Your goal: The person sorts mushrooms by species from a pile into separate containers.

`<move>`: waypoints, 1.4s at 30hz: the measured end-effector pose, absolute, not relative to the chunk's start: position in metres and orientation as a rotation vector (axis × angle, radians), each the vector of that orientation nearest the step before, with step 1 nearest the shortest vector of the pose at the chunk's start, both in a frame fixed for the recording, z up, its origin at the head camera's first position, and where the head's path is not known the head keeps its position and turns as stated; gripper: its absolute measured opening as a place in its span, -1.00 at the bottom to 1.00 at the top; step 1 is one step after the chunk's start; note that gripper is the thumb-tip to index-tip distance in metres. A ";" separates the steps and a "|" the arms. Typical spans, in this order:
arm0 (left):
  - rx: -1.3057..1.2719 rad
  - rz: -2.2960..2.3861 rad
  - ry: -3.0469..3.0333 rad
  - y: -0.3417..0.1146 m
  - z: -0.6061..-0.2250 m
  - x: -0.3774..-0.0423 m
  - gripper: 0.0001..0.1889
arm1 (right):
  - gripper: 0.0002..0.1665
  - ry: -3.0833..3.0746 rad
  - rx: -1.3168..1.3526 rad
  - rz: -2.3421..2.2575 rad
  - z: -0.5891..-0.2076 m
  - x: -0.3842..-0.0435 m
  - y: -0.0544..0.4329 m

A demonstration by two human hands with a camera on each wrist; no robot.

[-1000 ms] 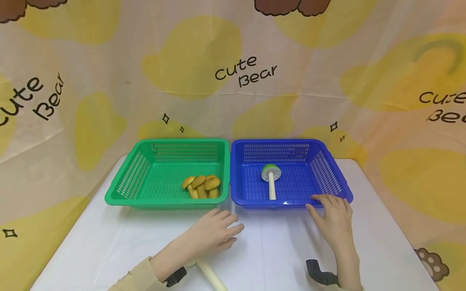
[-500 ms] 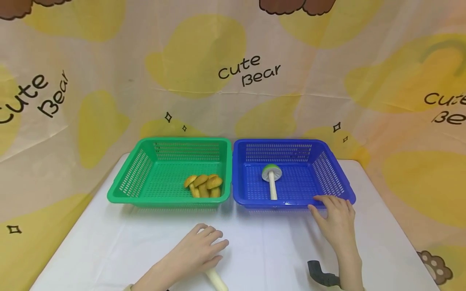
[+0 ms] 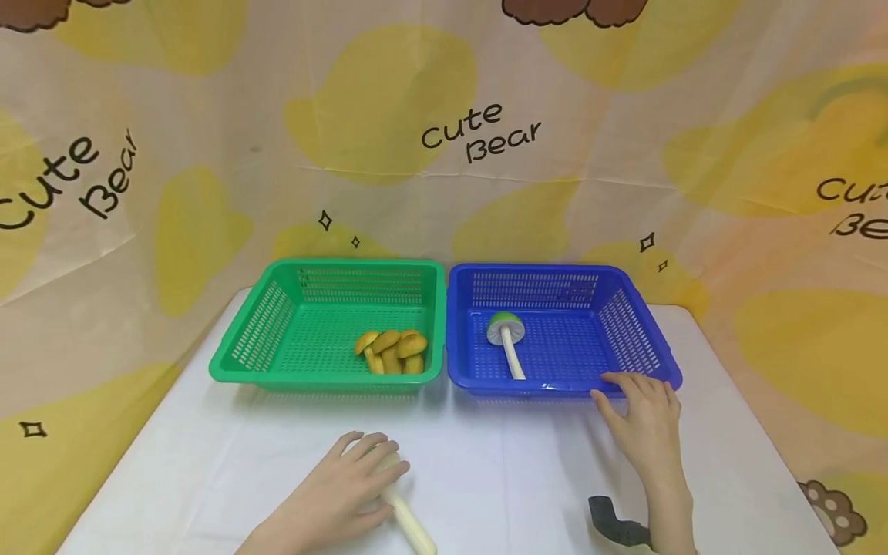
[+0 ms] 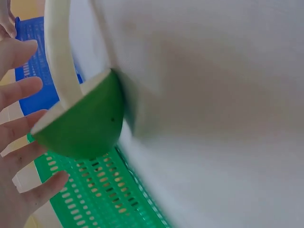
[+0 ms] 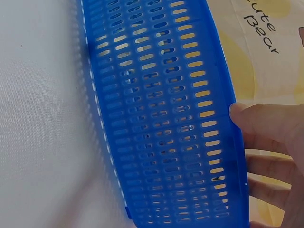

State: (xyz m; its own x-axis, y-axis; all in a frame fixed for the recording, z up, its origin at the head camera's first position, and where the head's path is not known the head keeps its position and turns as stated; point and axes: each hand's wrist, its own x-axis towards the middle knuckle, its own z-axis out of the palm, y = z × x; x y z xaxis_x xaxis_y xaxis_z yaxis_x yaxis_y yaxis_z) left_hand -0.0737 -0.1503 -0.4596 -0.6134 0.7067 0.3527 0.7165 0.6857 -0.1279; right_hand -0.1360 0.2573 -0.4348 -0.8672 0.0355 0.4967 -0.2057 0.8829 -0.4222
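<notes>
On the near table, my left hand (image 3: 340, 486) hovers over a toy mushroom with a pale stem (image 3: 412, 528). In the left wrist view its fingers (image 4: 21, 92) are spread beside the green cap (image 4: 88, 118); whether they touch it I cannot tell. My right hand (image 3: 645, 424) holds the near rim of the blue basket (image 3: 541, 385), thumb outside and fingers over the edge, as the right wrist view shows. Inside that basket lies another green-capped mushroom (image 3: 509, 347), its stem pointing toward me.
A green basket (image 3: 326, 378) stands directly left of the blue one, with several brown mushrooms (image 3: 391, 352) in its near right corner. Both stand on a white-covered table (image 3: 499, 470) before a printed cloth backdrop (image 3: 375, 108). A black bent piece (image 3: 613, 524) sits at my right wrist.
My left hand has moved left and toward me, from near the baskets to over the pale-stemmed mushroom. The mushroom in the blue basket has rolled slightly left. My right hand stays at the rim.
</notes>
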 end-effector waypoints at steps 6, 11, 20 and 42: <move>-1.147 -0.081 -2.544 -0.164 -0.460 -0.069 -0.36 | -0.67 -2.562 0.120 0.644 -0.435 -0.136 0.258; -1.186 -0.098 -2.556 -0.170 -0.460 -0.066 -0.25 | -0.66 -2.568 0.120 0.642 -0.436 -0.136 0.258; -1.205 -0.101 -2.501 -0.170 -0.461 -0.069 -0.29 | -0.67 -2.566 0.125 0.655 -0.435 -0.136 0.258; -1.294 0.105 -2.393 -0.157 -0.448 -0.092 -0.27 | -0.67 -2.542 0.131 0.644 -0.436 -0.137 0.258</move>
